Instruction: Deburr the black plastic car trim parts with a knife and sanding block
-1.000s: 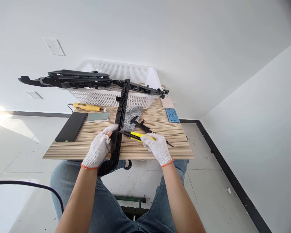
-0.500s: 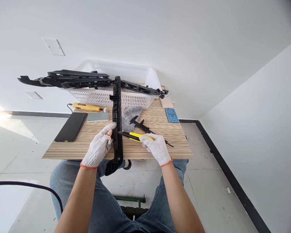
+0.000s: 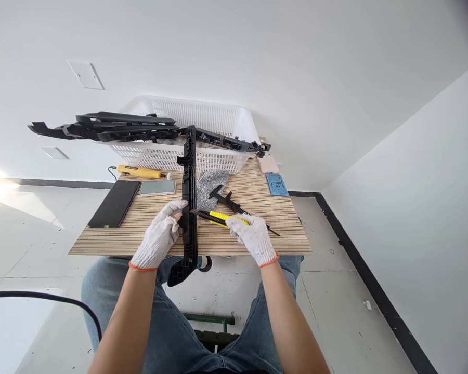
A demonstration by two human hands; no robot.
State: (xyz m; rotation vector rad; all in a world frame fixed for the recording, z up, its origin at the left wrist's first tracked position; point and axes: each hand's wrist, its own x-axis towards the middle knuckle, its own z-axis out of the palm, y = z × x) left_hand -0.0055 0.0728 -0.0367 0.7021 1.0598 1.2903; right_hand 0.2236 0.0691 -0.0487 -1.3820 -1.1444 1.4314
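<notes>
A long black plastic trim piece [image 3: 189,182] stretches from the basket side toward my lap, its ribbed side facing me. My left hand [image 3: 159,232], in a white knit glove, grips it around its left edge near the middle. In my gloved right hand [image 3: 252,235] is a yellow and black utility knife [image 3: 218,217]. Its blade points left, and the tip is at the trim piece's right edge; whether it touches, I cannot tell. Behind the knife lie a black caliper [image 3: 230,202] and a speckled grey cloth [image 3: 210,187].
A white plastic basket [image 3: 242,122] at the back holds several black trim pieces [image 3: 120,127] that stick out past its left side. On the striped table [image 3: 132,241] are a black phone [image 3: 115,203], a grey-green block [image 3: 158,187], a yellow rotary tool [image 3: 138,171] and a blue card [image 3: 276,185].
The trim piece has shifted slightly downward, toward my lap. The knife and my right hand have moved a little to the right. Both grips stay the same.
</notes>
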